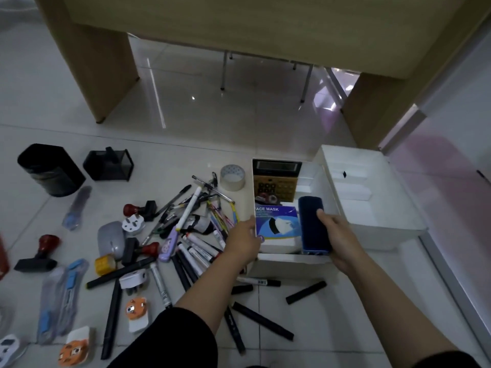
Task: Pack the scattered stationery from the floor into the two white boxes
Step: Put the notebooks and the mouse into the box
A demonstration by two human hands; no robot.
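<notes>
Hands apart: right hand grips a blue eraser inside the near box, left hand steadies its edge; pens at nine o'clock remain, far box looks empty

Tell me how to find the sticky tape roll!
Find the nearer white box, the one with the face mask packet inside. Just past its far left corner, on the floor tiles, sits the tape roll. It is the only pale ring there; the pens beside it are all long and thin.
</notes>
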